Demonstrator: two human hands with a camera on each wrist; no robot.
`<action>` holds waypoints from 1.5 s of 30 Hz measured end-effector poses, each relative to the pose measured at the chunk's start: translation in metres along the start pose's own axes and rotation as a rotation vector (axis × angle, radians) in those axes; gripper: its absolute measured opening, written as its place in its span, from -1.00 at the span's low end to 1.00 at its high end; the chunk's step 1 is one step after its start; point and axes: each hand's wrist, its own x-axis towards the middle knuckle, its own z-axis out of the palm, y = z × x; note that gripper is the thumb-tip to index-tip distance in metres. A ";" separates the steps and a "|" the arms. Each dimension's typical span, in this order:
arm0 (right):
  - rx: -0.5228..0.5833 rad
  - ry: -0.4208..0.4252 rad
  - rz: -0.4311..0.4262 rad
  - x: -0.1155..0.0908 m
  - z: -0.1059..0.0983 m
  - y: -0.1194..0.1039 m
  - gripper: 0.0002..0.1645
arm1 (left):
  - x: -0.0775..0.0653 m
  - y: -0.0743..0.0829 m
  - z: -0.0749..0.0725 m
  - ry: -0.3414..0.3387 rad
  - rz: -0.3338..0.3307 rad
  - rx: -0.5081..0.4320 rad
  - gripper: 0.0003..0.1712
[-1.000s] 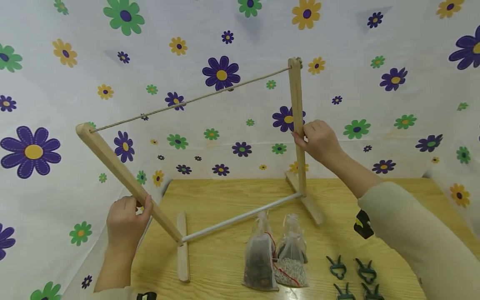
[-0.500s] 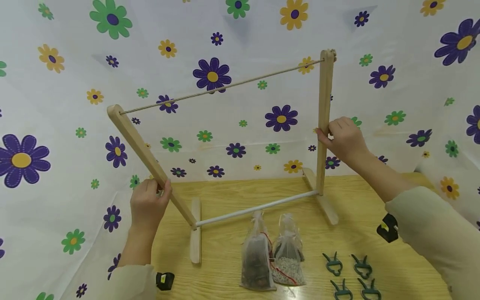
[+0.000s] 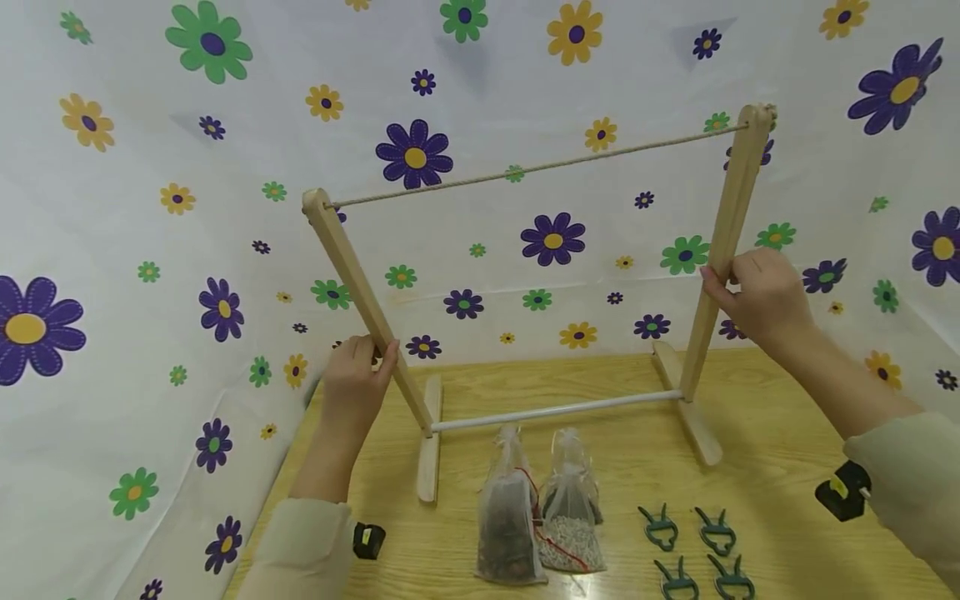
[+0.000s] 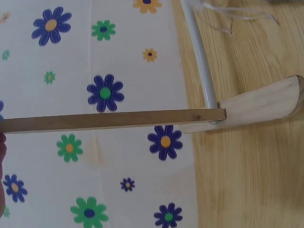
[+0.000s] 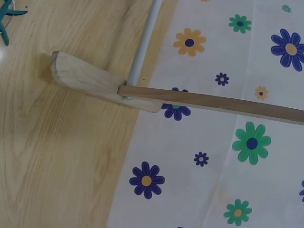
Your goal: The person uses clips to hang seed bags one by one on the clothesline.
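A wooden frame stands at the table's back, its two uprights leaning apart toward their tops. My left hand [image 3: 354, 385] grips the left upright [image 3: 347, 262] low down, thumb on its near side. Around the right upright [image 3: 738, 187], about midway, curl the fingers of my right hand [image 3: 767, 296]. A thin rope [image 3: 540, 169] runs between the tops, knotted at the right end. Low down, a white rod [image 3: 555, 411] joins the uprights. In the left wrist view, the left foot [image 4: 261, 99] meets upright and rod; the right wrist view shows the right foot [image 5: 85, 78] likewise.
Two sheer drawstring bags lie in front of the rod: one with dark contents [image 3: 510, 533], one with pale grains [image 3: 572, 537]. Several dark green clips [image 3: 660, 529] lie to their right. A flowered cloth [image 3: 480, 217] hangs behind the wooden table [image 3: 600, 475].
Both hands have moved the frame to the right, and it now sits more squarely behind the bags. Its left side has swung back and the rope looks more level. Bags and clips stay put.
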 end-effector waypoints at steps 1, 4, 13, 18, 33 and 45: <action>-0.008 0.010 0.008 -0.003 -0.003 0.002 -0.36 | 0.002 0.003 0.003 -0.004 0.001 -0.005 -0.73; -0.021 0.026 0.036 -0.013 -0.010 0.009 -0.29 | 0.009 0.012 0.011 -0.009 0.007 -0.036 -0.74; -0.021 0.046 0.064 -0.034 -0.023 0.023 -0.32 | 0.014 0.031 0.030 -0.027 0.014 -0.084 -0.73; -0.021 0.035 0.060 -0.037 -0.024 0.024 -0.32 | 0.012 0.034 0.036 -0.018 0.008 -0.112 -0.73; -0.067 -0.057 0.120 -0.046 -0.026 0.025 -0.30 | 0.006 0.042 0.046 -0.058 -0.019 -0.091 -0.70; -0.078 -0.334 0.214 -0.068 -0.042 0.021 -0.24 | -0.020 0.056 0.042 -0.117 -0.008 0.043 -0.64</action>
